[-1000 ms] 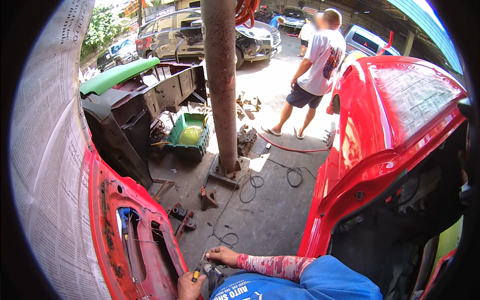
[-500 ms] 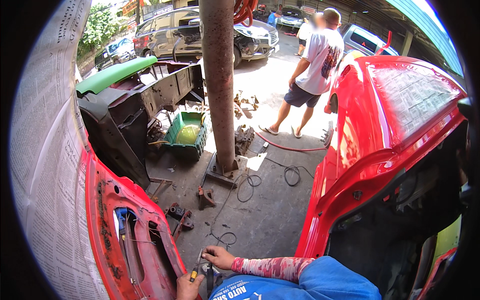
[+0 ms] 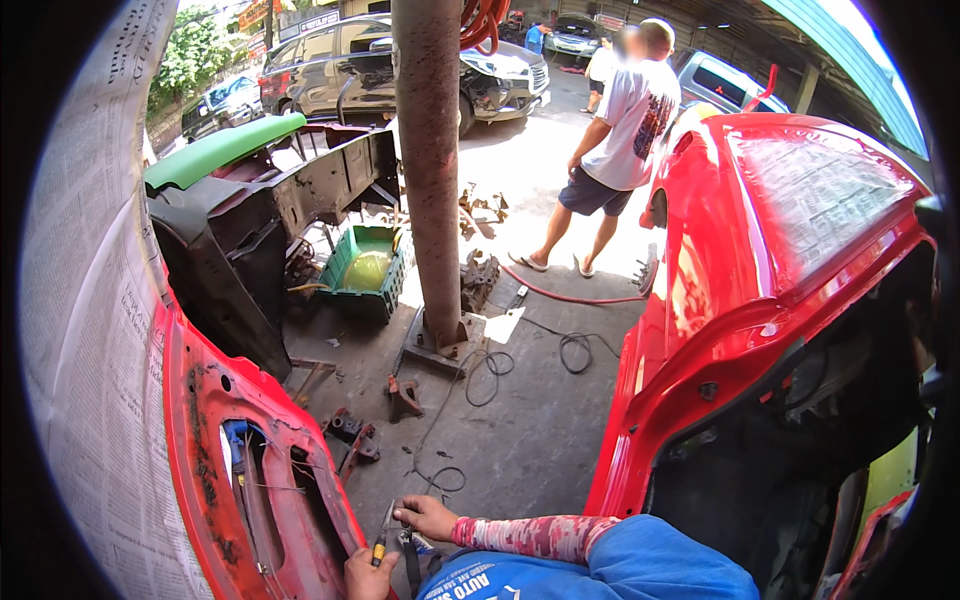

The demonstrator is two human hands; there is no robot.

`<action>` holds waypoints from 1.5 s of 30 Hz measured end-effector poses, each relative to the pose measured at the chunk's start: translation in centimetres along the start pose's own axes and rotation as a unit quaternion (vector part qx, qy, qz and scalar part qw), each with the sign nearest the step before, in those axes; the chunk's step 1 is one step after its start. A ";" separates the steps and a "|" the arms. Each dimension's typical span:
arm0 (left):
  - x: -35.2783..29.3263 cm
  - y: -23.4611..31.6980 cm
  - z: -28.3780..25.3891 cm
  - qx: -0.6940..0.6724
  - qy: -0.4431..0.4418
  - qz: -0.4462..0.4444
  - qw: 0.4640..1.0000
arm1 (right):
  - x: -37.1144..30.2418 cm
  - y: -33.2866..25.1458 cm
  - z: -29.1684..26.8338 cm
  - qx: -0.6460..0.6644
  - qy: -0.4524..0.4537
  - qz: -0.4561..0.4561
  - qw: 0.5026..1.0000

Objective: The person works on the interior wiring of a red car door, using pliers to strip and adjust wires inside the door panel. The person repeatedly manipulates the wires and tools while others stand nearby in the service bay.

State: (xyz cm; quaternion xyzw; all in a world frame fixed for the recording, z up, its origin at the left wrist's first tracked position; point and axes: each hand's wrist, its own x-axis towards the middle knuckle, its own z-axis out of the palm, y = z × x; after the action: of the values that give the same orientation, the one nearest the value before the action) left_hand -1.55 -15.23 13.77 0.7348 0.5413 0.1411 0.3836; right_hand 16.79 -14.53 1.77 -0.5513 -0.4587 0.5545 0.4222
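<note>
My left hand [image 3: 362,577] is at the bottom edge, closed around a small yellow-handled tool [image 3: 380,547] whose grey metal shaft points up. My right hand [image 3: 426,517], on an arm in a red patterned sleeve, sits just right of it with its fingers curled over a dark-handled tool [image 3: 406,556] beside the shaft. Both hands work at the lower edge of a red car door [image 3: 215,455], stripped to its inner panel with cut-outs and blue wiring showing. Fine finger contact is too small to make out.
Newspaper masking [image 3: 90,330] covers the door's left. A red car body [image 3: 770,260] fills the right. A rusty post [image 3: 430,170] stands on concrete among cables, metal scraps and a green crate [image 3: 362,268]. A person in a white shirt [image 3: 625,110] stands behind; cars are parked beyond.
My right hand has slid slightly left toward my left hand. The person in the white shirt has shifted a little.
</note>
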 end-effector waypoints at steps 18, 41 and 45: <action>0.8 -0.7 0.4 -0.112 0.107 -0.043 0.987 | 0.3 -2.3 1.0 0.201 -0.122 0.056 0.970; 1.0 0.0 0.3 0.003 0.155 0.027 0.987 | 0.1 -2.8 1.7 0.126 -0.053 -0.018 0.990; 1.7 -1.0 0.9 0.006 0.190 0.041 0.981 | 1.3 0.8 1.4 0.048 -0.045 0.076 0.995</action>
State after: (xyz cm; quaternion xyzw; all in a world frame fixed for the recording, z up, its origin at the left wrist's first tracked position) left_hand -1.07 -13.95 12.10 0.7180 0.5749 0.2906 0.2635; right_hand 15.38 -13.45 0.69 -0.5382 -0.4073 0.6303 0.3836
